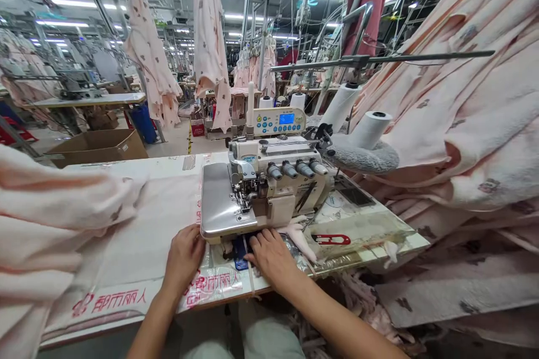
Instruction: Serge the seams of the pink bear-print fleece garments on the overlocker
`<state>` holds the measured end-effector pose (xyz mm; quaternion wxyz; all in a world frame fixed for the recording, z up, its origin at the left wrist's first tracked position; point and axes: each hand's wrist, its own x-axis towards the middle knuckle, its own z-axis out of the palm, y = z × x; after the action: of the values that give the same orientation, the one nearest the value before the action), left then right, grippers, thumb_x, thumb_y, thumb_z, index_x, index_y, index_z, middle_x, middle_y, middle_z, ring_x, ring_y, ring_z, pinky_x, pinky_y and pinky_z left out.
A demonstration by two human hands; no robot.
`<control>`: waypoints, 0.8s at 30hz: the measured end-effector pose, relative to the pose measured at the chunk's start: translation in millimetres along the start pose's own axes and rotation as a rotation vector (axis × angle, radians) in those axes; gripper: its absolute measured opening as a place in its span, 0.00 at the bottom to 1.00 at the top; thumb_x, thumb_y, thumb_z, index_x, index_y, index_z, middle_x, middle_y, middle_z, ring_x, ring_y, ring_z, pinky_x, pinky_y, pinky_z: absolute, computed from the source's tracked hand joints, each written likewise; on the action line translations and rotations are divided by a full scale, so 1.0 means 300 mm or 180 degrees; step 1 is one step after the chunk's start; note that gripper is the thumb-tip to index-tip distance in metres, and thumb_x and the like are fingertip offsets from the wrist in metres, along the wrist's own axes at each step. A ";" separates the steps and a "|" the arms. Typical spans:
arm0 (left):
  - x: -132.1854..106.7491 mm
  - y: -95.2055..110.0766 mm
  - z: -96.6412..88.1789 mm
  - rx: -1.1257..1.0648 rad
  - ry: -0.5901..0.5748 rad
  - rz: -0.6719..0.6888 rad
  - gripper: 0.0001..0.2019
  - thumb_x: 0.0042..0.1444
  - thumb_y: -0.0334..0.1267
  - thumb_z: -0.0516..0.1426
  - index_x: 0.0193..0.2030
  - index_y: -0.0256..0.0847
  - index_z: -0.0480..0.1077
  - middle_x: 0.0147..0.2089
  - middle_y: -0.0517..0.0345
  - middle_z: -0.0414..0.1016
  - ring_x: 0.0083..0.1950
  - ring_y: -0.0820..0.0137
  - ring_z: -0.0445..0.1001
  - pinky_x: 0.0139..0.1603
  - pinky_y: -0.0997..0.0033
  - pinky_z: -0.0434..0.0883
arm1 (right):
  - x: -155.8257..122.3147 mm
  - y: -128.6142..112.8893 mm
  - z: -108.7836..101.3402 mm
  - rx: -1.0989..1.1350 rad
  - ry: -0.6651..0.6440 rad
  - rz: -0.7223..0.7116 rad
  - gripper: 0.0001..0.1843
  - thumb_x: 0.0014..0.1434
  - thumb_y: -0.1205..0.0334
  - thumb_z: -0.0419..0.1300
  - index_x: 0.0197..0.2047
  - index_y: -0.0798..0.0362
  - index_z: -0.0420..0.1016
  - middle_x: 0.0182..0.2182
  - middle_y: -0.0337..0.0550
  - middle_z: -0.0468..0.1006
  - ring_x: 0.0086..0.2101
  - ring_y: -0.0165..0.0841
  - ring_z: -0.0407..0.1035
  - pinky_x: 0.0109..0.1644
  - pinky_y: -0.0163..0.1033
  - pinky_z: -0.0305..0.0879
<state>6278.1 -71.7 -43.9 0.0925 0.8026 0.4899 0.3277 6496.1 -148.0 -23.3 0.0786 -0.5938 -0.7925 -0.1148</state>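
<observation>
An overlock sewing machine (282, 179) stands on the table, its polished metal work plate (219, 196) facing me. At the plate's front left corner is my left hand (184, 255), its fingers curled together; whatever they hold is hidden. My right hand (269, 258) reaches under the machine's front edge with its fingers apart, beside a blue piece (241, 252) beneath the plate. A narrow pale strip (251, 277) runs down next to the right thumb and over the table edge. Red-handled thread snips (332, 239) lie on the table to the right.
Pale pink printed fabric (63, 219) is heaped on the left; more hangs in a large mass (475, 140) on the right. White thread cones (370, 129) stand behind the machine, below a metal bar (379, 60). A cardboard box (96, 145) sits beyond the table (168, 196).
</observation>
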 end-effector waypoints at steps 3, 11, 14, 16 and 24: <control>-0.001 -0.003 0.006 -0.0022 0.0030 -0.0022 0.13 0.55 0.38 0.48 0.39 0.40 0.72 0.44 0.52 0.75 0.47 0.61 0.71 0.47 0.61 0.68 | -0.017 0.033 -0.014 0.0009 -0.0006 -0.0107 0.08 0.60 0.59 0.59 0.32 0.54 0.69 0.29 0.41 0.73 0.36 0.37 0.66 0.41 0.39 0.56; 0.000 -0.005 0.009 -0.0087 -0.0026 -0.0037 0.13 0.56 0.40 0.48 0.38 0.41 0.72 0.45 0.52 0.75 0.47 0.61 0.71 0.48 0.60 0.68 | -0.075 0.231 -0.167 -0.0340 -0.0572 0.0475 0.04 0.60 0.69 0.55 0.37 0.57 0.71 0.34 0.46 0.75 0.29 0.35 0.71 0.29 0.36 0.55; 0.000 -0.003 0.006 -0.0090 -0.0062 -0.0020 0.13 0.56 0.40 0.48 0.37 0.41 0.73 0.45 0.52 0.75 0.46 0.61 0.71 0.47 0.61 0.68 | -0.046 0.263 -0.209 -0.0386 -0.1026 0.0410 0.07 0.53 0.72 0.58 0.38 0.56 0.73 0.36 0.47 0.77 0.30 0.37 0.73 0.27 0.35 0.57; -0.001 -0.003 0.004 -0.0085 -0.0084 -0.0011 0.14 0.56 0.40 0.47 0.38 0.40 0.72 0.45 0.52 0.75 0.47 0.61 0.71 0.47 0.61 0.68 | -0.018 0.262 -0.225 -0.0429 -0.1304 0.0336 0.08 0.52 0.72 0.59 0.37 0.58 0.75 0.36 0.50 0.78 0.33 0.40 0.74 0.29 0.36 0.60; -0.001 -0.003 -0.001 -0.0001 -0.0069 -0.0018 0.14 0.55 0.41 0.47 0.38 0.42 0.72 0.44 0.53 0.75 0.45 0.62 0.72 0.46 0.62 0.68 | 0.047 0.233 -0.266 -0.0785 -0.2105 0.0399 0.07 0.58 0.63 0.61 0.37 0.59 0.74 0.36 0.44 0.77 0.38 0.35 0.72 0.43 0.44 0.69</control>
<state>6277.1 -71.5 -44.2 0.0989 0.8047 0.4910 0.3188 6558.3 -138.0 63.3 -0.2475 -0.6514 -0.7172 -0.0061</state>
